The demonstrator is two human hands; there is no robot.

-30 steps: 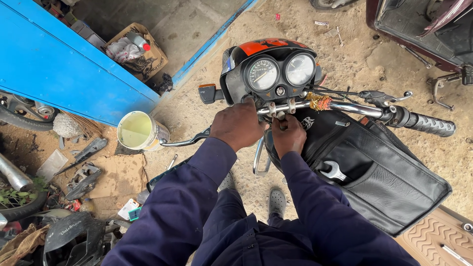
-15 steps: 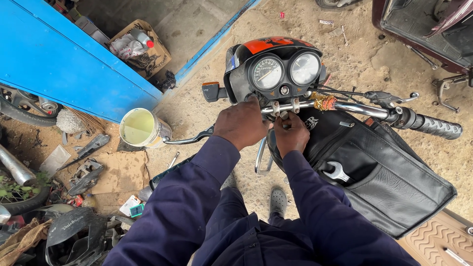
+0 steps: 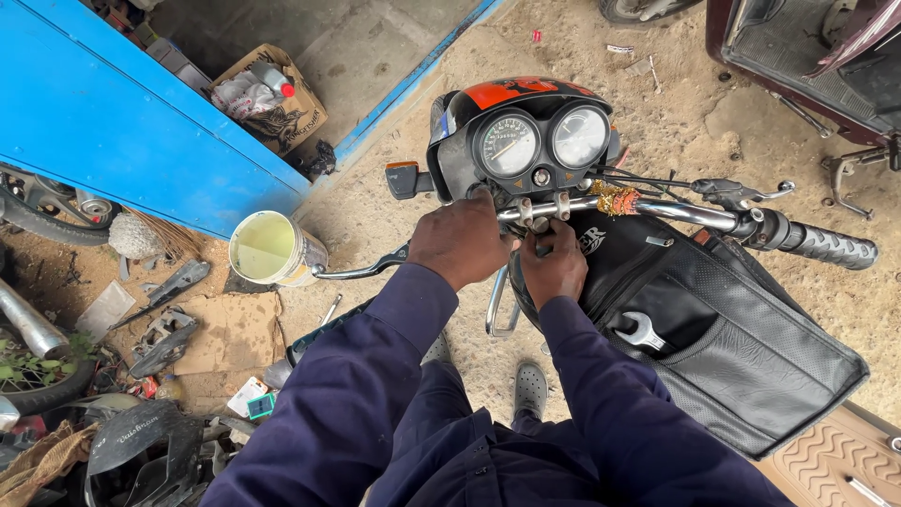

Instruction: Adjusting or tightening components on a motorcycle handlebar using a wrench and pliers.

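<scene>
From my head, the single camera looks steeply down and close over my dark blue sleeves at my left hand (image 3: 460, 239) and right hand (image 3: 556, 268) at the frame's centre, on the motorcycle handlebar (image 3: 676, 214), sandy ground filling the edges.

Sandy dirt ground (image 3: 394, 202), littered. Landmark: pale bucket (image 3: 267, 249) standing on it. Behind the bucket, a cardboard box (image 3: 282, 108) of bottles. Left of it, flattened cardboard (image 3: 230, 333), black plastic parts (image 3: 164, 314), a tyre (image 3: 42, 221). Just right, a small spanner (image 3: 330, 308).
</scene>
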